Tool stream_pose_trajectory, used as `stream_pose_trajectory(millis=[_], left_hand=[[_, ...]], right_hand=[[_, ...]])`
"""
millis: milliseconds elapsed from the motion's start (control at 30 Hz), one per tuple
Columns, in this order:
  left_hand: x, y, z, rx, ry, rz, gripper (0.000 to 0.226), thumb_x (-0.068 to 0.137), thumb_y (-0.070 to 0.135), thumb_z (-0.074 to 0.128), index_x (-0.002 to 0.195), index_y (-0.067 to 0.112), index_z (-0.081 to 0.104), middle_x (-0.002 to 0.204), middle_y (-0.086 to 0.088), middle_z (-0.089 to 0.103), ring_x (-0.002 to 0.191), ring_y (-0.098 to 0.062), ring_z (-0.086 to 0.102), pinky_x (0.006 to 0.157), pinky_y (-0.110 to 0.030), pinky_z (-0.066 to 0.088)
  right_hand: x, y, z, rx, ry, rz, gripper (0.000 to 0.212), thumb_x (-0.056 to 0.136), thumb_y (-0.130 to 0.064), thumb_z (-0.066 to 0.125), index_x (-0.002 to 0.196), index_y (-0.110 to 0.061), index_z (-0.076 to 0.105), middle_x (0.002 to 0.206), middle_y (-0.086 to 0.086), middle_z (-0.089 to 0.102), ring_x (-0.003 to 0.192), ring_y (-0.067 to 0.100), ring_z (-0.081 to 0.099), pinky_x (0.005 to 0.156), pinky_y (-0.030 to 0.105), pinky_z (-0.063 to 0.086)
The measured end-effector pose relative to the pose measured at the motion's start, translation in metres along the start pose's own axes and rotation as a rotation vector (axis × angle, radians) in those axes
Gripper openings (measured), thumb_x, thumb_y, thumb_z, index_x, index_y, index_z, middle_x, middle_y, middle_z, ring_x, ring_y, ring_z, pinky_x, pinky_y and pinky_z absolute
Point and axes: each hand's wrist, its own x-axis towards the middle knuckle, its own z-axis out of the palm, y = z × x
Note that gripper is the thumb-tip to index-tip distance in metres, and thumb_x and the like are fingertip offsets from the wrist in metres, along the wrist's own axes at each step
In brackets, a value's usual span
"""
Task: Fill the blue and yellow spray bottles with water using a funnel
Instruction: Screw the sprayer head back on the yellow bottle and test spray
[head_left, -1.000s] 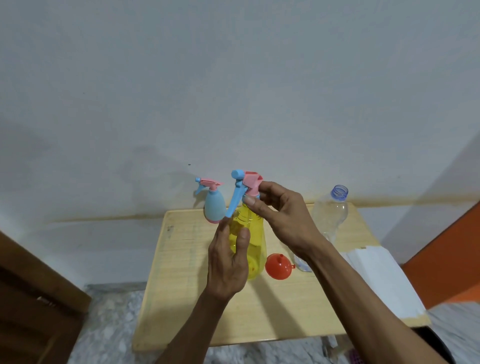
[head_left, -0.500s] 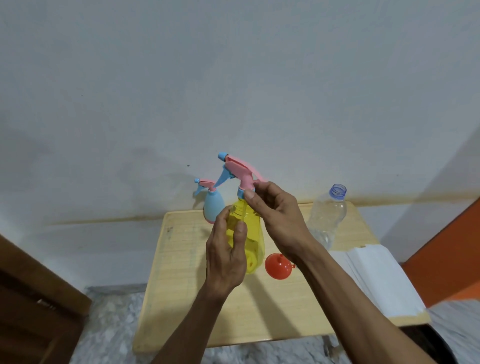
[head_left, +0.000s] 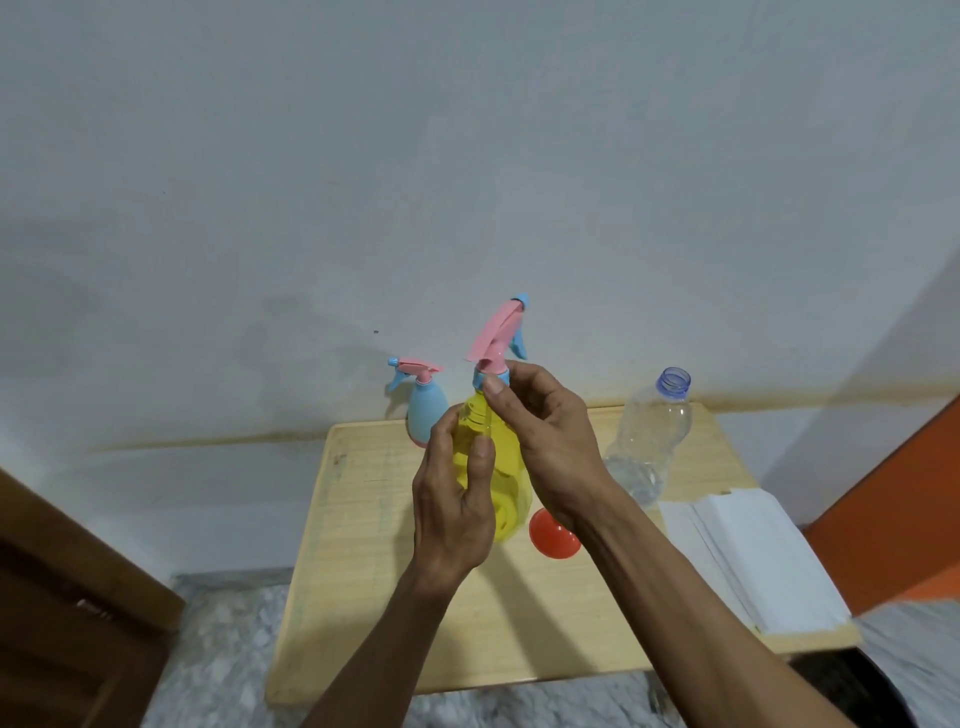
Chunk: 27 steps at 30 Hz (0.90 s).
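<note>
I hold the yellow spray bottle (head_left: 506, 467) above the wooden table (head_left: 363, 571). My left hand (head_left: 454, 499) wraps around its body. My right hand (head_left: 548, 431) pinches the blue collar under its pink spray head (head_left: 496, 335), which points up and away from me. The blue spray bottle (head_left: 427, 415) stands with its pink head on at the table's far edge, behind my left hand. An orange funnel (head_left: 550, 535) lies on the table below my right wrist. A clear plastic bottle (head_left: 649, 441) without a cap stands to the right, water low in it.
A stack of white paper (head_left: 753, 561) lies on the table's right side. A white wall rises behind the table. A dark wooden piece (head_left: 62, 623) stands at the lower left, an orange surface (head_left: 893, 509) at the right. The floor is speckled stone.
The pink spray head has turned on the yellow bottle: its nozzle pointed left before and now points up and to the right. Both hands kept their hold.
</note>
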Motion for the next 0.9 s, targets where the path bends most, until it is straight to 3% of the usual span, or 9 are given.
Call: stream_pose_trajectory(millis=[100,267,433,533,633,733,800,900], left_hand=[[0.0001,0.0009,0.0012,-0.007,0.0,0.0,0.041,0.095,0.057,0.034,0.132,0.043,0.042,0.121,0.023,0.056,0.114,0.008,0.053,0.086,-0.004,0.041],[-0.0004,0.0011,0.0027,-0.03,-0.008,0.001,0.052,0.094,0.056,0.034,0.137,0.029,0.046,0.125,0.01,0.06,0.113,0.003,0.056,0.085,-0.004,0.042],[-0.0005,0.0028,0.0027,-0.038,-0.01,0.007,0.048,0.095,0.054,0.035,0.135,0.031,0.047,0.122,0.011,0.061,0.111,0.005,0.056,0.084,-0.004,0.042],[0.0,-0.0004,0.0034,-0.016,-0.012,0.006,0.045,0.096,0.054,0.035,0.135,0.036,0.045,0.125,0.011,0.061,0.114,0.002,0.057,0.086,-0.007,0.044],[0.0014,-0.0022,0.0044,0.012,-0.014,-0.007,0.038,0.098,0.051,0.036,0.134,0.042,0.042,0.125,0.011,0.06,0.113,0.001,0.056,0.086,-0.007,0.044],[0.002,0.0,0.0033,0.009,-0.002,-0.005,0.035,0.096,0.055,0.034,0.13,0.048,0.042,0.121,0.02,0.059,0.112,0.004,0.055,0.087,-0.008,0.044],[0.0024,0.0005,0.0027,0.007,0.003,0.0,0.041,0.095,0.058,0.033,0.132,0.045,0.042,0.123,0.018,0.058,0.113,0.005,0.055,0.087,-0.009,0.044],[0.0028,0.0004,0.0028,-0.004,-0.006,0.0,0.05,0.094,0.059,0.033,0.137,0.036,0.044,0.125,0.012,0.059,0.113,0.002,0.056,0.086,-0.009,0.045]], right_hand=[[-0.0006,-0.0023,0.0004,0.028,-0.006,0.015,0.013,0.097,-0.022,0.065,0.106,-0.021,0.074,0.095,-0.005,0.074,0.091,0.01,0.064,0.089,0.032,0.052],[-0.0002,-0.0024,-0.0008,0.015,0.001,0.005,0.013,0.097,-0.022,0.066,0.108,-0.022,0.073,0.105,0.005,0.075,0.096,0.012,0.065,0.094,0.036,0.054],[-0.002,-0.0032,-0.0012,0.029,-0.039,0.021,0.014,0.101,-0.019,0.06,0.107,-0.021,0.073,0.091,-0.01,0.073,0.088,0.005,0.066,0.083,0.025,0.055],[-0.0002,-0.0012,-0.0024,-0.016,-0.001,0.005,0.016,0.095,-0.023,0.068,0.11,-0.019,0.07,0.096,-0.006,0.071,0.091,0.009,0.066,0.085,0.029,0.054],[0.0011,-0.0025,-0.0024,0.001,-0.015,0.036,0.016,0.098,-0.023,0.064,0.112,-0.025,0.071,0.105,-0.006,0.076,0.102,0.011,0.07,0.091,0.03,0.057],[0.002,-0.0036,-0.001,-0.011,0.0,0.018,0.02,0.096,-0.024,0.067,0.114,-0.016,0.07,0.108,0.001,0.075,0.098,0.011,0.067,0.091,0.029,0.054],[0.0029,-0.0026,-0.0004,0.008,0.013,0.034,0.028,0.095,-0.026,0.068,0.12,-0.013,0.067,0.113,0.005,0.074,0.102,0.017,0.068,0.093,0.032,0.055],[0.0035,-0.0039,0.0009,0.046,0.004,0.057,0.024,0.099,-0.025,0.063,0.119,-0.013,0.07,0.102,0.001,0.075,0.095,0.013,0.067,0.088,0.031,0.055]])
